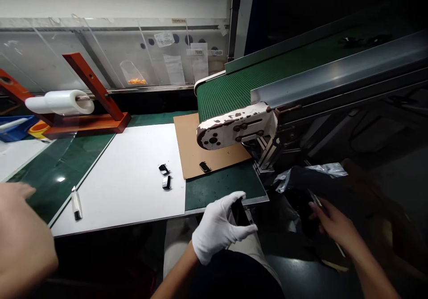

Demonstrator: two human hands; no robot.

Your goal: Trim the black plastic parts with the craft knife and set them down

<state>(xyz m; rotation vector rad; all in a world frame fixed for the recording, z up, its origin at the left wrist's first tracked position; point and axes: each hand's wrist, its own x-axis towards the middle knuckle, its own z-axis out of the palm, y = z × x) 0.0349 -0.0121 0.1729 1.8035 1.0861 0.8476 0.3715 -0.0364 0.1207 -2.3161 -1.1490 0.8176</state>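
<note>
My left hand (219, 227), in a white glove, is closed around a dark, glossy piece (239, 212) between fingers and thumb, just in front of the table edge. Lower right, my bare right hand (336, 223) grips a slim knife-like tool (316, 199), whose exact kind is hard to see in the dim light. The tool's tip points up and left, over a dark bag with a silvery rim (329, 169). Two small glossy black parts (166, 182) lie on the white sheet (140, 196), and another black part (205, 167) is on the brown cardboard (190, 143).
A green conveyor belt (230, 92) slopes up to the right above the cardboard. At far left, a co-worker's hand (23, 236) reaches in near a white-handled tool (76, 205). Behind stand a film roll (67, 101) on a wooden stand and a blue bin (16, 127).
</note>
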